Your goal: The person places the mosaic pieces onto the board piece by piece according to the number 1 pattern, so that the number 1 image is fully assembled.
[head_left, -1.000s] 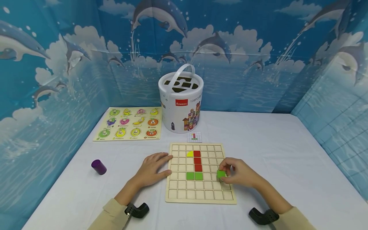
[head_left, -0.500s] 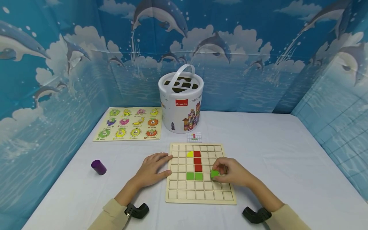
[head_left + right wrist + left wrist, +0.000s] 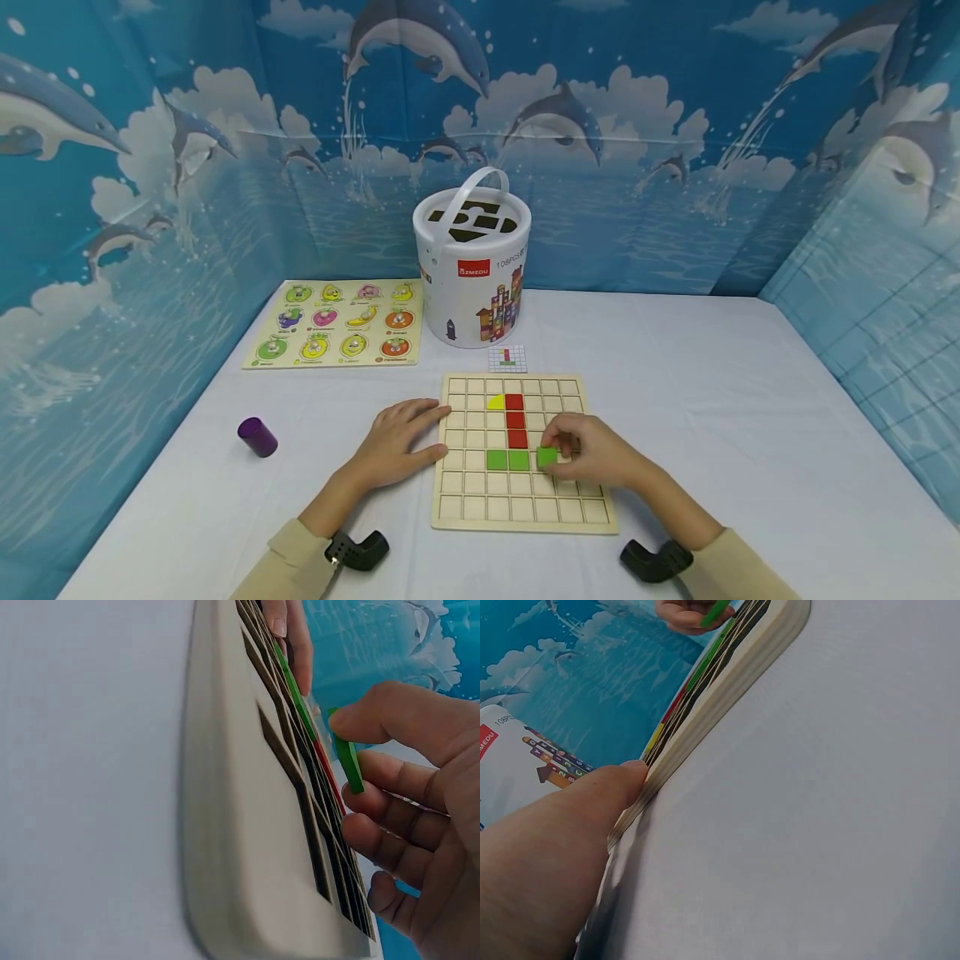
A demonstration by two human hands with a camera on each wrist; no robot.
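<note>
My right hand (image 3: 596, 450) pinches a green square tile (image 3: 547, 457) between thumb and fingers, just above the wooden grid board (image 3: 525, 507). In the right wrist view the tile (image 3: 347, 754) is tilted and apart from the board. Two green tiles (image 3: 507, 459) lie side by side in the grid, left of the held one. Above them runs a column of red tiles (image 3: 516, 420), with a yellow rounded piece (image 3: 496, 402) beside its top. My left hand (image 3: 397, 444) rests at the board's left edge, fingers extended; in the left wrist view its thumb (image 3: 626, 784) touches that edge.
A small pattern card (image 3: 507, 358) lies behind the board. Farther back stands a white block bucket (image 3: 472, 267) with its handle up. A fruit puzzle board (image 3: 337, 323) is at back left, and a purple cylinder (image 3: 257, 437) lies on the left of the white tablecloth.
My right hand has moved left over the board with the green tile, from its right edge toward the two green tiles. The left hand has stayed in place.
</note>
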